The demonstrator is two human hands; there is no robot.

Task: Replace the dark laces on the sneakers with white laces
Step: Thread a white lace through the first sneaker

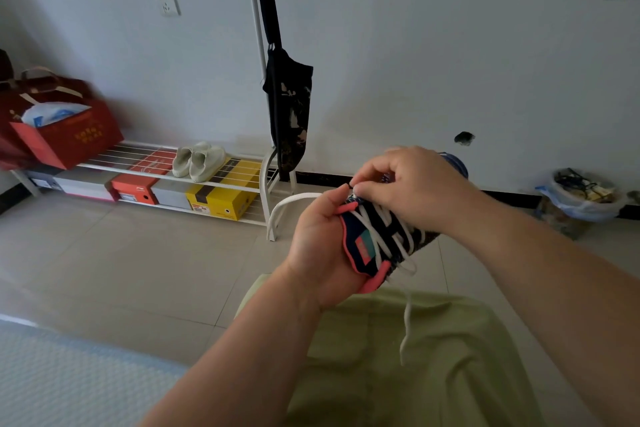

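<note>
Right hand (412, 184): my fingers pinched the white lace (381, 222) at a top eyelet.
Left hand (320, 246): gripped the sneaker (377, 243) by its tongue end.
Sneaker axis: over my lap, toe pointing away rightward, so my right hand was nearer the eyelets.

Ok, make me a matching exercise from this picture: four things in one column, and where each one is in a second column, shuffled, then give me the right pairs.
Things:
1. sneaker
2. pale shoes
3. yellow box
4. red bag

Places:
A. lower shelf of the white rack, right end
B. upper shelf, left end
C. held in the left hand, over the lap
D. upper shelf, near the middle

Pairs: 1-C, 2-D, 3-A, 4-B
</note>
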